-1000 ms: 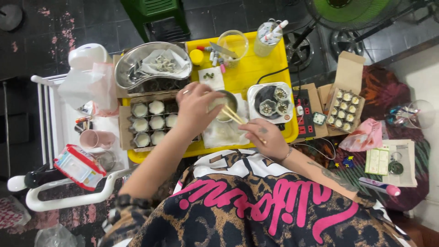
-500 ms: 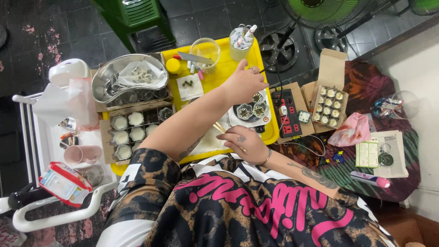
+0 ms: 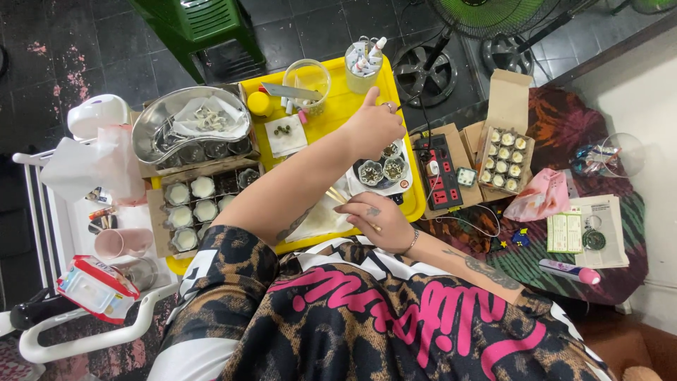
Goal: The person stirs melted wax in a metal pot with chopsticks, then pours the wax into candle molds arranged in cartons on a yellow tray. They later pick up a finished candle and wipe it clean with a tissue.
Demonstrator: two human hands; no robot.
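- A person in a leopard-print top with pink lettering is sitting over a yellow tray point(image 3: 331, 116), seen from above; every place below is given relative to this tray.
- The left hand point(image 3: 374, 127) is reaching across the tray's far right part, index finger pointing up toward a cup of small tools point(image 3: 364, 60) at the tray's far edge; the other fingers are curling in, holding nothing that can be seen.
- Just under that hand, at the tray's right edge, a white plate point(image 3: 381, 173) is carrying small dark round cups.
- The right hand point(image 3: 377, 219) is resting at the tray's near right corner, fingers closing around thin wooden sticks point(image 3: 338, 197), possibly chopsticks; the grip is partly hidden.
- On the tray's left side, a cardboard box of small white-filled cups point(image 3: 194, 208) is lying, with a metal bowl point(image 3: 190, 123) behind it.
- A clear glass bowl point(image 3: 307, 74) is standing at the tray's far edge, beside the tool cup.
- To the right of the tray, a red power strip point(image 3: 441, 176) is lying, and beyond it an open carton of small cups point(image 3: 504, 159).
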